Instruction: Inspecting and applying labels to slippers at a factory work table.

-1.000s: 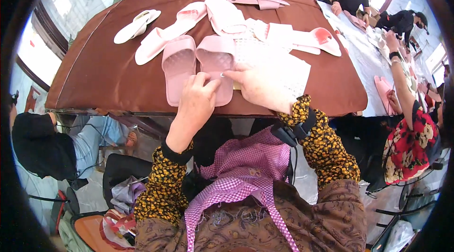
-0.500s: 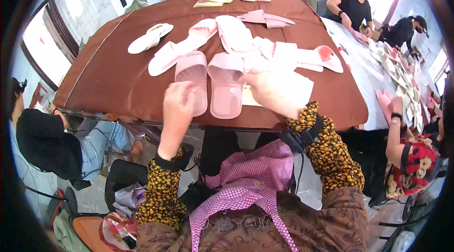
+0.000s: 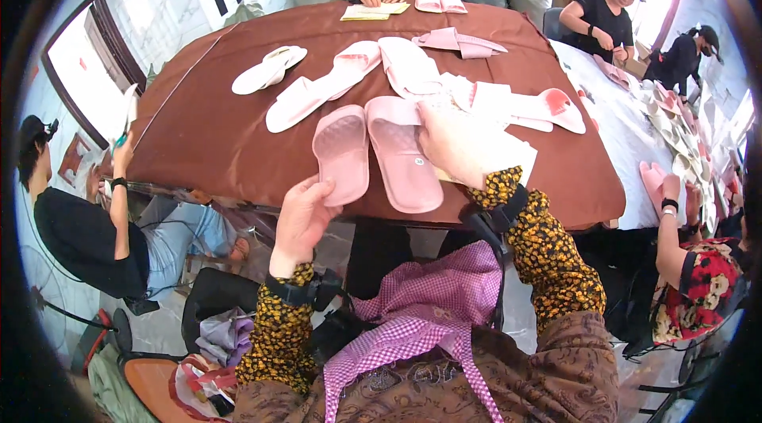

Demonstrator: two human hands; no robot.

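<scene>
left hand [image 3: 300,217] grips left pink slipper [image 3: 341,151] heel at table [image 3: 198,137] edge | right hand [image 3: 452,145] open, flat on right slipper [image 3: 403,157]

White slippers [image 3: 268,70], yellow booklet [image 3: 375,11]

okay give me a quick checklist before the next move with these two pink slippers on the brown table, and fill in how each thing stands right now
1. Left hand has hold of the heel end of the left pink slipper: ok, fingers touch its near edge.
2. Right hand steadies the right pink slipper: cannot tell, it lies beside the slipper's edge, over the white paper sheets.
3. The two slippers lie side by side, soles flat: ok.
4. Both slippers are fully on the brown table: not ok, their heel ends reach the near edge.
5. Other slippers are apart from the pair: ok.
</scene>
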